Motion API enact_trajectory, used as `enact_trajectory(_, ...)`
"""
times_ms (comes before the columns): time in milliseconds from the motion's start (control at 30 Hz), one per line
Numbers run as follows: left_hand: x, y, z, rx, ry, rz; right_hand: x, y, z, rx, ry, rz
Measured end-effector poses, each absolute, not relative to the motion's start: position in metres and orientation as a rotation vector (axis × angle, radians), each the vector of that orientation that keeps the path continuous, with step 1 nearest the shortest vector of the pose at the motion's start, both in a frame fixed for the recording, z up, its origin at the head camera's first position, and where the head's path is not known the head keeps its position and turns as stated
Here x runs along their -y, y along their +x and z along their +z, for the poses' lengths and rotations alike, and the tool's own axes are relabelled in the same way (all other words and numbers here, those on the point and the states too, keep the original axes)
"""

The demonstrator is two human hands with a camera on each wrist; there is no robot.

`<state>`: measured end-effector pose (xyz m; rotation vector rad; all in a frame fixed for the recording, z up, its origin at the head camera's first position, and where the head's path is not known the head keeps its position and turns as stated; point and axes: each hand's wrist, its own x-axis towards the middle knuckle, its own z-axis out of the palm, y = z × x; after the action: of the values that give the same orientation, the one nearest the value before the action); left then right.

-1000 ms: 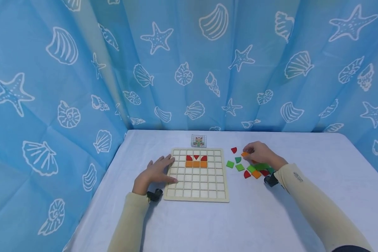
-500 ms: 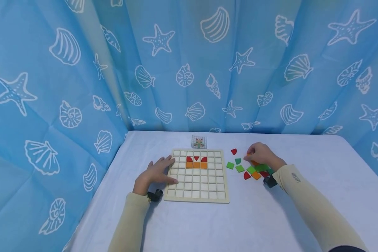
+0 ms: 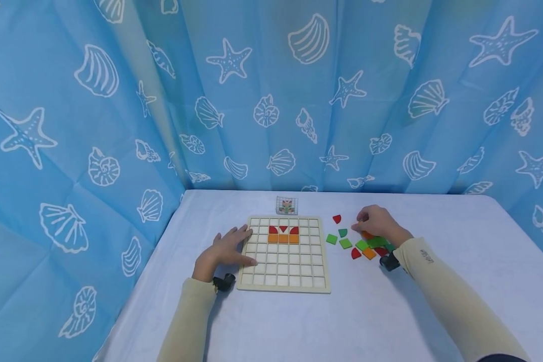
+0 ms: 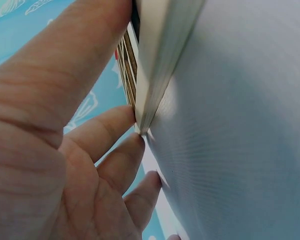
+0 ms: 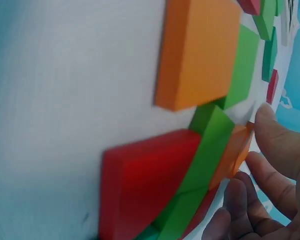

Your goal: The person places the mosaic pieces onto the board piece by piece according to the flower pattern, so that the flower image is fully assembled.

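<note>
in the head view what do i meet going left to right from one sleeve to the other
left sleeve → left hand → gridded board → dark green piece → right hand → right sleeve

Grid board (image 3: 284, 290): wood-look, smooth, matt | tiles (image 5: 205, 55): smooth, low-sheen | tablecloth (image 3: 344, 322): finely textured matt cloth | curtain (image 3: 262, 30): cloth

Beige sleeves (image 3: 459, 304), dark lettering (image 3: 427, 256) on the right one, two small black wrist cameras (image 3: 390, 261).
</note>
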<state>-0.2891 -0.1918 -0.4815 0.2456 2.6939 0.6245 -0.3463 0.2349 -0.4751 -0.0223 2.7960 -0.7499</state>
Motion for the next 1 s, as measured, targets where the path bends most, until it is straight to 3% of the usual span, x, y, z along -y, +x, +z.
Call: enact_trajectory(1000,0.190,-0.289,-0.480,-2.694,0.237,0.587,-0.222,-0.347,-0.464,-2.930,-0.161,-0.901)
